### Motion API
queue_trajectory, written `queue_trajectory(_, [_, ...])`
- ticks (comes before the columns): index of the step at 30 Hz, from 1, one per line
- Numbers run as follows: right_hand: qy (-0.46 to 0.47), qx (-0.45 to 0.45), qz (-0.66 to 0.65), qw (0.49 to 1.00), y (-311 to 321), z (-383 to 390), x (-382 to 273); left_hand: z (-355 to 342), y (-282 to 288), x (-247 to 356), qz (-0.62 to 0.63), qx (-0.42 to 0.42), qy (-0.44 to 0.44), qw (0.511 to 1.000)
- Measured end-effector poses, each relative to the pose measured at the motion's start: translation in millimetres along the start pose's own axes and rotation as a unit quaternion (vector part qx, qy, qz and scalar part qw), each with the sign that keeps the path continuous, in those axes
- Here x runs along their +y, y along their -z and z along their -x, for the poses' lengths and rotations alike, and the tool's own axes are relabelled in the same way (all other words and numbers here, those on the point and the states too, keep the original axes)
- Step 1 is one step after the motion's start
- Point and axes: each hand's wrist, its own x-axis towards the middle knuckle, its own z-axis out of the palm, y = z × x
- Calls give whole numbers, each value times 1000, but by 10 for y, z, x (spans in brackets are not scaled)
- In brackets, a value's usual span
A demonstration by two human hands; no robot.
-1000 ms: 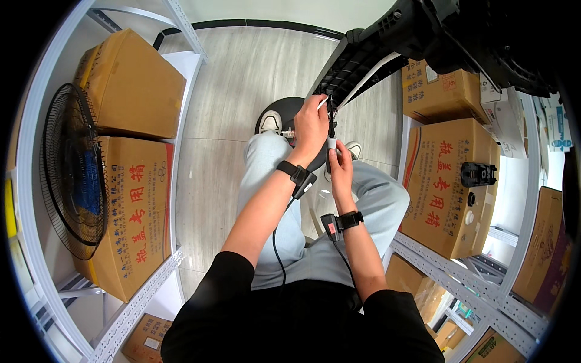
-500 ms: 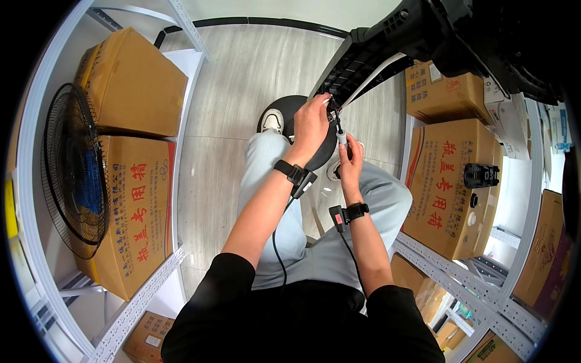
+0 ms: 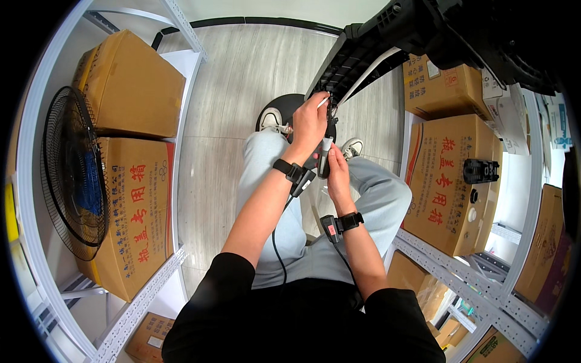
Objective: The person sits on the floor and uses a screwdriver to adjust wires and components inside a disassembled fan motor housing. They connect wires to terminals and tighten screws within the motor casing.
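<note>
My left hand (image 3: 308, 125) is closed at the lower end of the tall black plastic frame (image 3: 353, 54), its fingertips around a thin white piece (image 3: 323, 101). Just below and right of it, my right hand (image 3: 338, 167) grips a grey-and-black handled tool (image 3: 324, 157), angled upward under the dark parts at the frame's end. A white cable or strip (image 3: 376, 66) runs along the frame. Behind my hands lies a round black base (image 3: 279, 106), partly hidden by my legs and feet. What exactly my left fingertips touch is too small to make out.
Metal shelving (image 3: 136, 310) on both sides holds cardboard boxes (image 3: 126, 91). A black wire fan guard (image 3: 57, 169) leans on the left boxes. A black plastic part (image 3: 480, 171) sits on a right-hand box (image 3: 442, 187). Grey floor (image 3: 221, 78) and a wall lie ahead.
Since half a second ago my right hand and the tool have shifted left and down, after moving right earlier. My left hand stays at the frame's end, moved only slightly.
</note>
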Motion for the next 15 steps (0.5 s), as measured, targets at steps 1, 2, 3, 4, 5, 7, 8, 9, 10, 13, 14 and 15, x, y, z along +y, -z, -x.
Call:
queue_trajectory(1, [-4, -4, -24, 1000, -48, 24, -15, 2, -2, -9, 5, 0, 1, 1000])
queue_trajectory(2, [-9, 0, -27, 1000, -81, 53, -48, -2, -3, -20, 11, 0, 3, 1000])
queue_trajectory(3, [-13, 1, -30, 999, -107, 72, -79, -1, -4, -30, 16, -1, 4, 1000])
queue_trajectory(4, [-16, 2, -33, 999, -124, 83, -106, -1, -5, -27, 20, -3, 11, 1000])
queue_trajectory(5, [-20, 3, -35, 999, -139, 95, -136, -2, -7, -24, 25, -6, 17, 1000])
queue_trajectory(7, [-32, 13, -42, 999, -170, 140, -213, -8, -5, -21, 27, -8, 20, 999])
queue_trajectory(8, [-39, 17, -45, 998, -187, 157, -250, -16, -2, -21, 25, -8, 17, 1000])
queue_trajectory(9, [-45, 16, -48, 998, -191, 161, -275, -21, 1, -21, 23, -7, 13, 1000])
queue_trajectory(10, [-51, 15, -51, 997, -189, 165, -305, -25, 7, -3, 18, -11, 18, 1000])
queue_trajectory(13, [-68, 16, -67, 995, -209, 197, -394, -29, 20, 30, 7, -11, 17, 1000])
queue_trajectory(14, [-74, 16, -74, 994, -226, 212, -427, -30, 20, 27, 8, -2, 5, 1000])
queue_trajectory(15, [-78, 18, -75, 994, -236, 222, -454, -28, 21, 22, 8, 7, -6, 1000])
